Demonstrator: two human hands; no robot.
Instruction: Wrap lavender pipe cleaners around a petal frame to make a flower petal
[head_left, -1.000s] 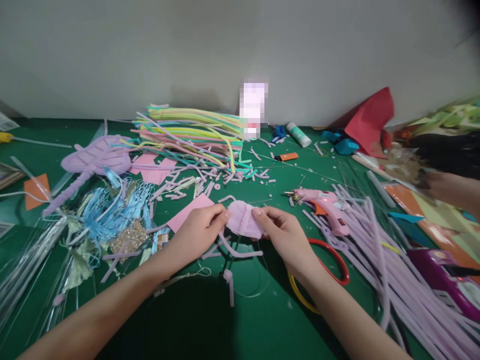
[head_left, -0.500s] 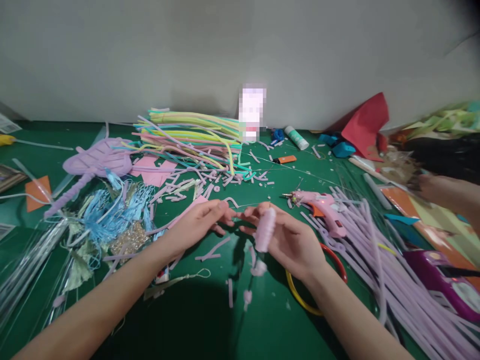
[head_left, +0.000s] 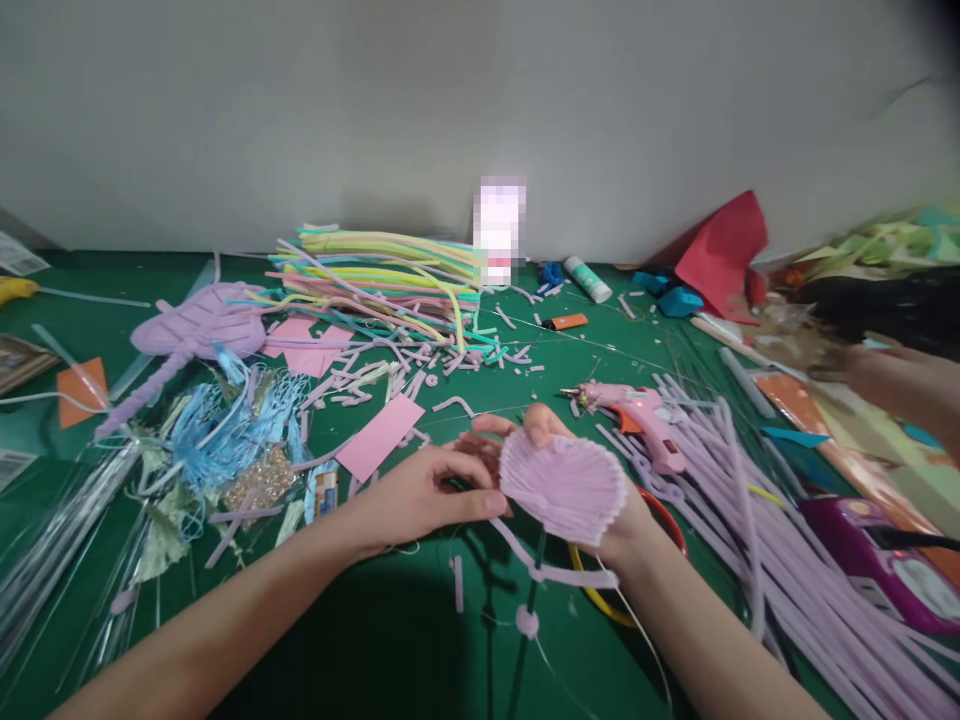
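A lilac, ribbed, shell-shaped piece [head_left: 564,488] with a scalloped edge rests in my right hand [head_left: 628,525], whose thumb presses its upper edge while the other fingers lie behind. At its left side, my left hand [head_left: 442,490] has thumb and fingers closed together close to the edge; whether they grip the shell or a strip end is hidden. Below the shell runs a thin dark stick [head_left: 532,590], carrying a bent lilac strip [head_left: 577,577] and a small lilac knob [head_left: 527,621]. Fine pale threads hang from this part.
A pink glue gun [head_left: 649,415] lies right of my hands, beside many lilac strips [head_left: 720,520]. Behind are coloured strips [head_left: 375,270], cut scraps and an orange lighter [head_left: 564,322]. Blue tassels [head_left: 225,430] lie left. Another person's hand [head_left: 900,385] is at the far right.
The shell piece has turned from edge-on to face-on and sits lower. My left hand has moved right and down to its edge; my right thumb now lies over it.
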